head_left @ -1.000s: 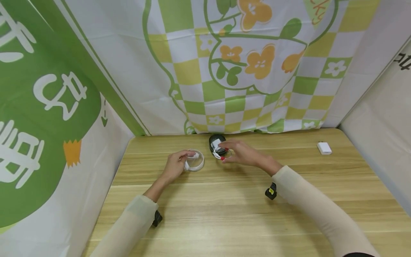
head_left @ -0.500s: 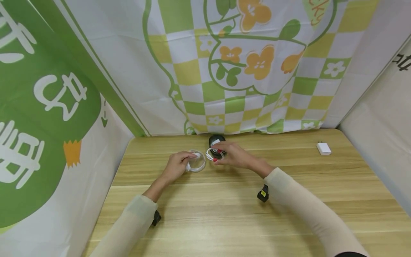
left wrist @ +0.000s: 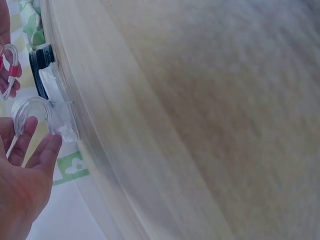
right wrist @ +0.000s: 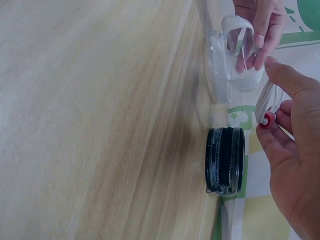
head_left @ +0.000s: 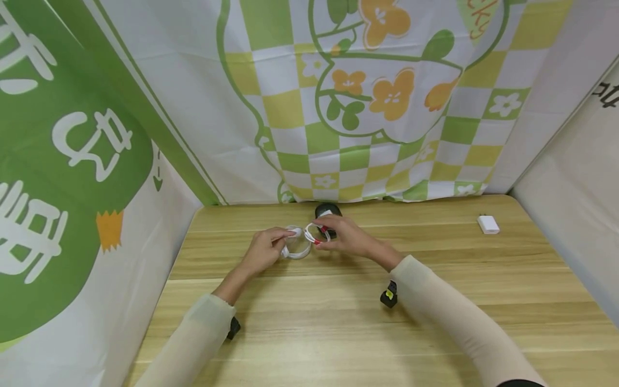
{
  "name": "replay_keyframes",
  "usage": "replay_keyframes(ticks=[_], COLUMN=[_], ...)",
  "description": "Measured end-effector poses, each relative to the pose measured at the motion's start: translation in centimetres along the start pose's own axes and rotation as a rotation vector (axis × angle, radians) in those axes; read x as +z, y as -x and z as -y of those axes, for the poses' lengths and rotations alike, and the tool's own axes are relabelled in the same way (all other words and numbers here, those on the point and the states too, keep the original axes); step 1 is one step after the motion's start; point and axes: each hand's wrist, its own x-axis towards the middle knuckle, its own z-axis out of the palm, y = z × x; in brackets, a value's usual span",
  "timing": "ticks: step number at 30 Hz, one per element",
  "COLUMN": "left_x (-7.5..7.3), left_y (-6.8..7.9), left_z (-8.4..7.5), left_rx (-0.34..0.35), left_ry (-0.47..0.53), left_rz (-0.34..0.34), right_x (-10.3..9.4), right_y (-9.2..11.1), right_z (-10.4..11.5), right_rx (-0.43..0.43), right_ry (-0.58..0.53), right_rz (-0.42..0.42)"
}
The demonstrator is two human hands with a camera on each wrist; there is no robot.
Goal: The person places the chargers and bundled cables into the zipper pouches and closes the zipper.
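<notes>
My left hand (head_left: 263,250) pinches the edge of a round clear case with white trim (head_left: 301,255) at the back of the table. In the right wrist view the case (right wrist: 215,65) stands open, its clear lid (right wrist: 245,80) raised in the left fingers. My right hand (head_left: 349,237) grips a coiled white cable (head_left: 308,235) with red ties, just right of the clear case. Behind the right hand sits a round black zip case (head_left: 329,209); a white item on it is partly hidden. The black case's zip side (right wrist: 226,160) shows in the right wrist view.
A white plug charger (head_left: 488,224) lies at the table's back right. The wooden table (head_left: 309,322) meets a patterned cloth (head_left: 338,156) along its back edge. Cloth walls stand at both sides. A black camera mount hangs at each wrist.
My right hand has moved left with the coiled cable, from over the black case to the clear case's right edge. The left hand has hardly moved.
</notes>
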Motion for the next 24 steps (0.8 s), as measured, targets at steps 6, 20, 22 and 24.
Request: replay_keyframes(ticks=[6, 20, 22, 24], left_x=[-0.2, -0.4, -0.5, -0.6], left_y=[0.0, -0.1, -0.1, -0.2], left_z=[0.0, 1.0, 1.0, 1.0], left_rx=[-0.020, -0.022, -0.019, -0.018], left_ry=[0.061, 0.104, 0.113, 0.124], left_rz=[0.019, 0.034, 0.039, 0.047], right_x=[0.6, 2.1, 2.2, 2.4], right_y=[-0.2, -1.2, -1.3, -1.4], right_z=[0.1, 0.2, 0.2, 0.3], right_rx=[0.000, 0.037, 0.051, 0.063], right_ry=[0.006, -0.048, -0.072, -0.094], right_rz=[-0.018, -0.037, -0.034, -0.031])
